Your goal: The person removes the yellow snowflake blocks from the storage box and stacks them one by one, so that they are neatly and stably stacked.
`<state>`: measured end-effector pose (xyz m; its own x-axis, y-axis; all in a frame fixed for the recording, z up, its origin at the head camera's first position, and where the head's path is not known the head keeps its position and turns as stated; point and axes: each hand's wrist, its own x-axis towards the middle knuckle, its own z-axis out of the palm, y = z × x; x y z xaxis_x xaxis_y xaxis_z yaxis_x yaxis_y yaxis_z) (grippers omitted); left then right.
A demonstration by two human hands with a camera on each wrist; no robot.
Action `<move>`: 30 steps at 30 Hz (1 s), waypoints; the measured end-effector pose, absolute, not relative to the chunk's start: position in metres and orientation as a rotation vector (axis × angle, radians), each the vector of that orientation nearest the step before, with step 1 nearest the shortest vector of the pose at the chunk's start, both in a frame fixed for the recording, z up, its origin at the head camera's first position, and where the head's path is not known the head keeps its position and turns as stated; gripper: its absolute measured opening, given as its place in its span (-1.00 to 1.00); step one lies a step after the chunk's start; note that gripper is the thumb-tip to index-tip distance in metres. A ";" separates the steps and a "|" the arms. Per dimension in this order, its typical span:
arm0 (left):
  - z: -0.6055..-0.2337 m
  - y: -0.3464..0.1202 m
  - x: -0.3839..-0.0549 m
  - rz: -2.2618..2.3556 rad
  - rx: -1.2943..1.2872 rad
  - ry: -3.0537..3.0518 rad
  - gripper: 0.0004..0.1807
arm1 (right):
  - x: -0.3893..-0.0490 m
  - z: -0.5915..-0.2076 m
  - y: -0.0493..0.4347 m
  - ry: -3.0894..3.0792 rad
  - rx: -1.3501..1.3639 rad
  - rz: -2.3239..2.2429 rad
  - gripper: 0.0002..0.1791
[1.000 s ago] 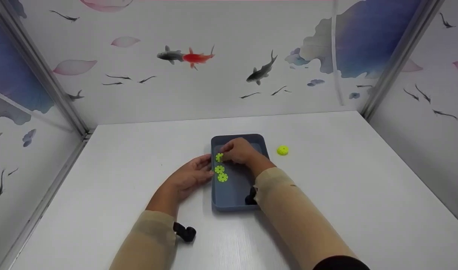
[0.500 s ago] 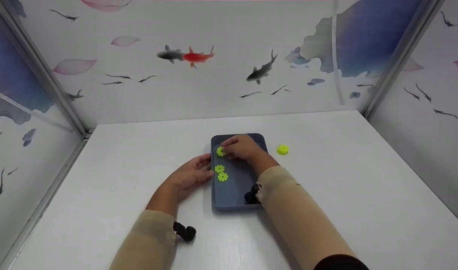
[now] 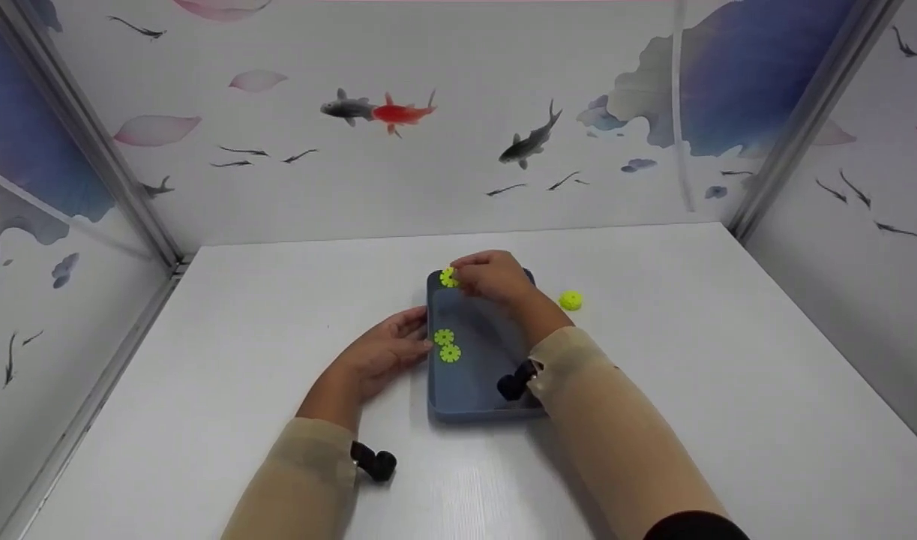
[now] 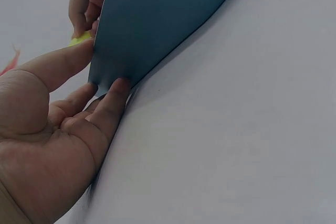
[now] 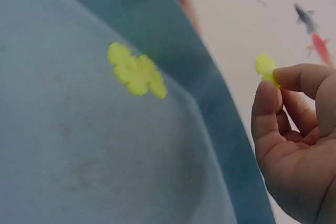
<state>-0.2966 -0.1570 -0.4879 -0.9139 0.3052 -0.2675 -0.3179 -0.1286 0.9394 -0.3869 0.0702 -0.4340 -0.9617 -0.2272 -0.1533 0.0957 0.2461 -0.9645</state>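
In the head view my right hand (image 3: pixel 492 274) pinches a notched yellow-green snowflake disc (image 3: pixel 448 277) between thumb and forefinger. The hand is over the far end of a blue-grey tray (image 3: pixel 488 415). On the tray floor, near its left wall, lie two more snowflake discs (image 3: pixel 447 345), close together. My left hand (image 3: pixel 387 349) is at the tray's left side. The left wrist view shows its fingertips against the outer wall and its thumb at the rim. In the right wrist view the pinched disc (image 5: pixel 265 69) is seen beyond the tray wall.
A small yellow-green stack or piece (image 3: pixel 570 301) sits on the white table (image 3: pixel 690 337) right of the tray. White panels with painted fish and petals stand behind and at both sides. Black wrist cameras (image 3: pixel 376 461) stick out from the sleeves.
My right hand has moved away from me and up with the pinched snowflake disc, from inside the tray to its far end. My left hand stays at the tray's side.
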 end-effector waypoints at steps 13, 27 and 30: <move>-0.490 -0.157 -0.297 2.096 -0.020 1.760 -0.07 | -0.369 -0.398 0.112 2.086 -0.130 -2.028 -0.73; -0.489 -0.156 -0.297 2.090 0.002 1.774 -0.07 | -0.364 -0.409 0.173 2.088 -0.033 -2.121 -0.66; -0.489 -0.156 -0.297 2.088 -0.001 1.766 -0.05 | -0.364 -0.411 0.186 2.089 0.015 -2.122 -0.63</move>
